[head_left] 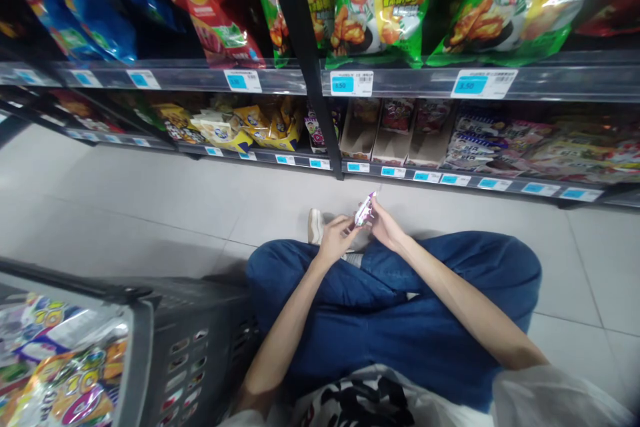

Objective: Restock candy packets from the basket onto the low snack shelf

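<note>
A small purple and white snack packet (365, 209) is held up between my two hands, above my crossed legs. My left hand (338, 237) has its fingertips closed on the packet's lower left edge. Along the packet's right side, my right hand (384, 223) grips it with thumb and fingers. The print on the packet is too small to read. Just beyond my hands are the floor and the bottom shelf, where snack packets (473, 140) and open cardboard boxes (393, 147) of small bags stand behind price tags.
At my left stands a grey plastic basket (143, 347) holding several colourful snack bags (65, 373). Green chip bags (383, 7) and a red bag (215, 7) fill the upper shelf. A black upright post (320, 67) divides the shelving. Grey floor tiles (125, 193) lie in front of it.
</note>
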`<action>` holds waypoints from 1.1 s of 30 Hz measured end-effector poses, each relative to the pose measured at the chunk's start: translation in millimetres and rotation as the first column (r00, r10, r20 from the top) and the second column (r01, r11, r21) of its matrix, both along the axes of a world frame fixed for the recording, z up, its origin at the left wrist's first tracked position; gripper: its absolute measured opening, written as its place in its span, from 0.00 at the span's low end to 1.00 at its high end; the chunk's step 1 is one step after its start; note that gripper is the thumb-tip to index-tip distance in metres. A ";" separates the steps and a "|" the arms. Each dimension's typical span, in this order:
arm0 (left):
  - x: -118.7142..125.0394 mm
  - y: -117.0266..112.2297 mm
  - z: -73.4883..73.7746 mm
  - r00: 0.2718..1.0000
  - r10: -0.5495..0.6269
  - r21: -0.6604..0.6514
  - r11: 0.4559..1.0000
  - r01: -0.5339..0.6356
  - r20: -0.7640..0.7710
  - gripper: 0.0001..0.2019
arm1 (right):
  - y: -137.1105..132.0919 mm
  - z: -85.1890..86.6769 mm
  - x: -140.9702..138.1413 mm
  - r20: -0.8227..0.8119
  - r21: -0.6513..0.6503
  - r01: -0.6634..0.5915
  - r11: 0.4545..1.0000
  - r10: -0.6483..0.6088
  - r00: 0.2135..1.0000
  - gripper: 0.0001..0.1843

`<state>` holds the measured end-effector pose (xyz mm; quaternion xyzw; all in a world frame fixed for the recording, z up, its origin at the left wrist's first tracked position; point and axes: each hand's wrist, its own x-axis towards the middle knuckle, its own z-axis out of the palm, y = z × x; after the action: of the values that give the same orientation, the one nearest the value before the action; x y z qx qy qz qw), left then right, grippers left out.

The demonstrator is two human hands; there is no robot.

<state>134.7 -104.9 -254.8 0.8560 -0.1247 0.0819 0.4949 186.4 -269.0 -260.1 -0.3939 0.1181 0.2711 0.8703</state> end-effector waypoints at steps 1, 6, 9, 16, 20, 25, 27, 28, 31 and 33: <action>-0.5 -0.3 -1.6 0.999 -0.028 0.024 0.999 0.027 0.036 0.14 | -0.3 0.7 0.3 -0.011 0.014 -0.017 1.000 0.017 1.000 0.23; -1.5 -0.5 -11.1 0.951 -0.197 0.102 0.979 0.178 0.238 0.13 | 1.3 5.8 -2.2 -0.054 0.145 -0.090 0.985 0.098 0.994 0.29; -2.0 -0.5 -9.6 0.905 -0.315 0.224 0.940 0.256 0.286 0.15 | 3.5 4.4 -5.9 -0.041 0.190 -0.136 0.972 0.146 0.988 0.34; -3.1 -2.1 -2.0 0.888 -0.336 0.291 0.924 0.247 0.313 0.14 | 3.6 2.4 -7.9 -0.006 0.234 -0.144 0.962 0.149 0.989 0.35; -3.6 -2.7 -3.9 0.893 -0.332 0.300 0.923 0.240 0.305 0.13 | 2.8 6.4 -8.6 0.020 0.231 -0.144 0.962 0.143 0.990 0.36; -3.6 -2.6 -6.3 0.901 -0.327 0.314 0.920 0.234 0.286 0.12 | 2.8 9.2 -8.7 0.024 0.221 -0.157 0.963 0.155 0.988 0.34; -3.4 -2.6 -6.6 0.903 -0.326 0.313 0.920 0.235 0.279 0.12 | 2.8 9.0 -8.2 0.026 0.205 -0.160 0.966 0.158 0.987 0.34; -3.4 -2.7 -6.7 0.904 -0.325 0.312 0.921 0.235 0.277 0.12 | 2.7 8.6 -8.0 0.029 0.198 -0.161 0.967 0.158 0.987 0.34; -3.4 -2.8 -6.6 0.906 -0.325 0.317 0.919 0.234 0.271 0.12 | 2.6 6.5 -7.5 0.038 0.191 -0.162 0.968 0.158 0.987 0.35; -3.6 -2.8 -6.1 0.905 -0.328 0.321 0.917 0.236 0.271 0.11 | 2.6 4.8 -7.4 0.038 0.194 -0.162 0.968 0.158 0.987 0.35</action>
<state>131.1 -107.7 -260.9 0.8654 -0.3370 0.1277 0.3482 179.0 -266.5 -255.3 -0.3175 0.0491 0.3464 0.8814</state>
